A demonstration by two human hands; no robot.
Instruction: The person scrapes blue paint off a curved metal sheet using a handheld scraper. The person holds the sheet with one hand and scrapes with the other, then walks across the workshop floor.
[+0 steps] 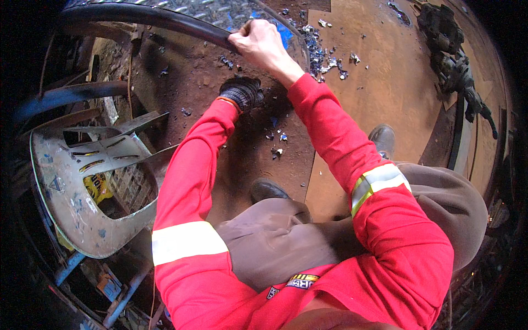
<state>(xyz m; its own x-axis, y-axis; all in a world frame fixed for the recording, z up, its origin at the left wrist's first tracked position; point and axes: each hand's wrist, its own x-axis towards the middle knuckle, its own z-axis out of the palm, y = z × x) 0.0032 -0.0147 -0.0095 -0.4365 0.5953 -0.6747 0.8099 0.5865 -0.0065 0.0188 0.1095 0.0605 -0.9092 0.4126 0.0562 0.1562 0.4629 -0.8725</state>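
A metal tread plate (220,15) with blue paint patches stretches across the top, its near edge lined by a thick black edging strip (159,17). My bare right hand (261,47) is closed over the right end of this strip, thumb side to the left. Lower and a little left, my left hand (242,93), in a dark knitted glove, is curled closed above the dirty floor. Its fingertips face away, so whatever they hold is hidden. Paint flakes (330,66) in blue and white lie right of the plate's corner.
On the left stands a worn, paint-spotted plastic chair (71,203) beside blue metal tubes (71,100). Dark, greasy machinery (454,66) lies at the far right on a brown sheet (363,104). My boots (269,190) rest on the floor below my hands.
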